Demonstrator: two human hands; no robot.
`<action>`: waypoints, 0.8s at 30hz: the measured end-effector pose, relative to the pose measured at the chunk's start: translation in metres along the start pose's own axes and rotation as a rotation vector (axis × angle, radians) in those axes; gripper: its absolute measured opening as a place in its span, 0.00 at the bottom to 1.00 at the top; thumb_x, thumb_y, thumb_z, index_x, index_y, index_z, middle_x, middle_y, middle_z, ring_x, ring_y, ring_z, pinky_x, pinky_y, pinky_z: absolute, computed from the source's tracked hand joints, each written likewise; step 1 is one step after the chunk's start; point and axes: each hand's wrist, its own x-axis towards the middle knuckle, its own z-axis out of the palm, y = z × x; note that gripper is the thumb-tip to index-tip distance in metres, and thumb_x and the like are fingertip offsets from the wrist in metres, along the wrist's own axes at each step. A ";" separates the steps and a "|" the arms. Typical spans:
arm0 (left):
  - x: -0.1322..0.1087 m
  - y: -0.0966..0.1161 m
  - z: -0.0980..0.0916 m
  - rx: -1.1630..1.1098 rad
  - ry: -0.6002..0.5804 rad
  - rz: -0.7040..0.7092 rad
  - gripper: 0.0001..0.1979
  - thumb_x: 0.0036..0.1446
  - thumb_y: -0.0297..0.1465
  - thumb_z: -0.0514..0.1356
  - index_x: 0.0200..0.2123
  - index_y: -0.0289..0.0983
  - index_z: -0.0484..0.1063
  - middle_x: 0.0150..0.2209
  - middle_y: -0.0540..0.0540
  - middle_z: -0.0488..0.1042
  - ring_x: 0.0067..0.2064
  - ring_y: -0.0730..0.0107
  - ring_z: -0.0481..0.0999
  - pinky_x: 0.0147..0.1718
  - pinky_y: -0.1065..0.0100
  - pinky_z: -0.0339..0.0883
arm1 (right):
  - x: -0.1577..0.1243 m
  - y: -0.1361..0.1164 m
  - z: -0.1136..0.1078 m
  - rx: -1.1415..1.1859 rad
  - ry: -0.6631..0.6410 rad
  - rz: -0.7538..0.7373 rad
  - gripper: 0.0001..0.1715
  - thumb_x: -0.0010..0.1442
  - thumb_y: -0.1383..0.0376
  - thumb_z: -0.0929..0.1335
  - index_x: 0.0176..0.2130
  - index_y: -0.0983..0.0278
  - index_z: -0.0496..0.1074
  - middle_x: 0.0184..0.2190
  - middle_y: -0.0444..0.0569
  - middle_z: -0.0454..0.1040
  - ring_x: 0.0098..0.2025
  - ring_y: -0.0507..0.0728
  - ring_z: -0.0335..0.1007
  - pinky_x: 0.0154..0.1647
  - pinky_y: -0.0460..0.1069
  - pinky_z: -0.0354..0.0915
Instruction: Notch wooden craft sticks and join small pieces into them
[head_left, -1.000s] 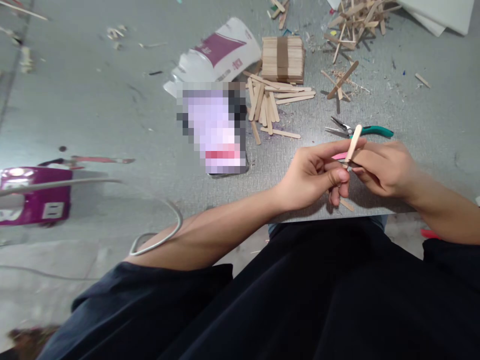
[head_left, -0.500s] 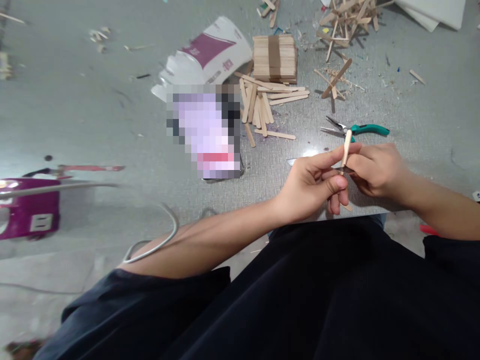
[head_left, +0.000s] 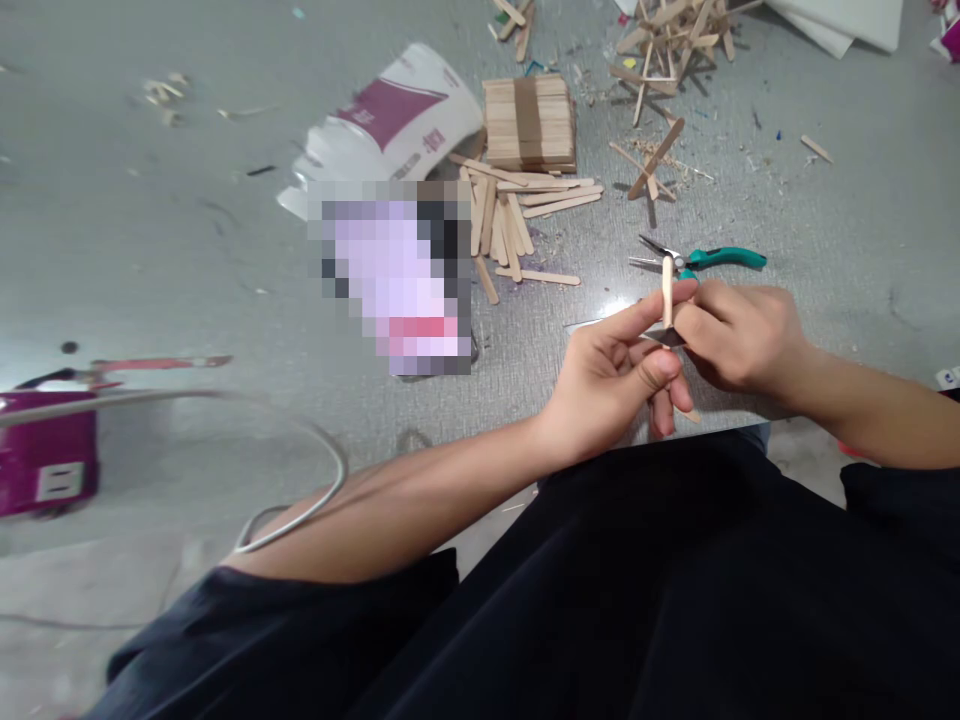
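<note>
Near the front edge of the table, my left hand (head_left: pixel 600 385) is closed on a wooden craft stick (head_left: pixel 667 285), pinched between thumb and fingers. The stick points away from me, its rounded far end free. Against it lies a flat metal blade (head_left: pixel 664 338), held in the curled fingers of my right hand (head_left: pixel 739 330). Any handle of the blade is hidden inside that fist. Just beyond both hands, pliers (head_left: pixel 720 258) with green handles lie with jaws apart. A thin pale strip (head_left: pixel 581 327) pokes out behind my left hand.
A banded bundle of craft sticks (head_left: pixel 551 120) lies beyond a loose pile (head_left: pixel 510 220). Left of these are a plastic packet (head_left: pixel 405 110) and a pixelated object (head_left: pixel 390 270). A grey cable (head_left: pixel 334 440) crosses my left forearm near a purple box (head_left: pixel 45 460). More sticks (head_left: pixel 675 45) are heaped farther back.
The view has shifted slightly, so the table's things sit farther left. The stick stands straighter in my left hand, and more of the blade's flat face shows against it.
</note>
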 end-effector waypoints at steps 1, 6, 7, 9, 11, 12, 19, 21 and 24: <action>0.001 0.000 0.001 -0.014 0.015 -0.008 0.43 0.63 0.43 0.75 0.74 0.35 0.64 0.27 0.52 0.83 0.19 0.75 0.79 0.19 0.77 0.73 | 0.000 0.000 0.001 -0.017 0.011 0.006 0.13 0.74 0.63 0.65 0.36 0.60 0.76 0.23 0.43 0.71 0.24 0.53 0.62 0.25 0.50 0.53; 0.005 0.003 0.004 -0.038 0.086 0.000 0.43 0.62 0.44 0.76 0.72 0.33 0.65 0.26 0.52 0.83 0.19 0.75 0.78 0.19 0.76 0.72 | -0.001 0.001 0.008 -0.018 0.035 0.060 0.15 0.75 0.63 0.65 0.36 0.61 0.76 0.23 0.44 0.69 0.23 0.53 0.61 0.25 0.52 0.52; 0.005 0.003 0.004 -0.030 0.092 0.006 0.42 0.61 0.45 0.76 0.71 0.34 0.66 0.26 0.53 0.83 0.19 0.75 0.78 0.20 0.76 0.72 | -0.003 0.002 0.009 0.004 0.031 0.077 0.17 0.76 0.62 0.63 0.36 0.61 0.76 0.23 0.44 0.70 0.24 0.53 0.62 0.26 0.52 0.52; 0.006 0.002 0.003 -0.012 0.100 0.018 0.40 0.61 0.45 0.76 0.69 0.36 0.69 0.26 0.53 0.83 0.19 0.74 0.78 0.20 0.75 0.71 | -0.005 0.004 0.010 0.070 -0.003 0.118 0.22 0.78 0.59 0.60 0.36 0.61 0.75 0.25 0.46 0.71 0.25 0.54 0.63 0.27 0.53 0.53; 0.006 0.001 0.001 0.002 0.095 0.037 0.40 0.61 0.46 0.76 0.69 0.36 0.69 0.26 0.52 0.83 0.19 0.74 0.78 0.19 0.75 0.71 | -0.007 0.006 0.010 0.146 -0.052 0.139 0.25 0.79 0.57 0.58 0.36 0.61 0.75 0.25 0.47 0.72 0.25 0.54 0.65 0.28 0.53 0.54; 0.007 0.001 0.000 0.008 0.088 0.044 0.41 0.61 0.46 0.76 0.69 0.35 0.68 0.26 0.52 0.83 0.19 0.73 0.78 0.19 0.74 0.71 | -0.008 0.006 0.009 0.177 -0.074 0.138 0.26 0.79 0.57 0.58 0.36 0.61 0.75 0.25 0.46 0.73 0.26 0.54 0.66 0.28 0.53 0.54; 0.007 0.001 -0.003 0.016 0.018 0.033 0.43 0.62 0.45 0.75 0.71 0.33 0.65 0.27 0.51 0.83 0.20 0.72 0.80 0.21 0.74 0.75 | -0.009 0.009 0.009 0.324 -0.095 0.058 0.21 0.79 0.57 0.60 0.41 0.62 0.77 0.31 0.47 0.78 0.31 0.55 0.73 0.31 0.51 0.61; 0.006 0.001 -0.003 0.012 0.007 0.027 0.42 0.62 0.44 0.75 0.71 0.32 0.64 0.28 0.51 0.83 0.21 0.72 0.80 0.22 0.74 0.76 | -0.009 0.011 0.009 0.344 -0.101 0.030 0.20 0.79 0.58 0.60 0.41 0.62 0.76 0.31 0.47 0.78 0.32 0.54 0.73 0.32 0.51 0.61; 0.005 0.003 -0.003 0.019 0.002 0.027 0.41 0.63 0.44 0.75 0.71 0.32 0.66 0.27 0.50 0.83 0.21 0.72 0.80 0.23 0.74 0.77 | -0.010 0.013 0.009 0.346 -0.074 -0.006 0.19 0.79 0.59 0.61 0.41 0.62 0.76 0.31 0.47 0.78 0.32 0.54 0.73 0.32 0.50 0.63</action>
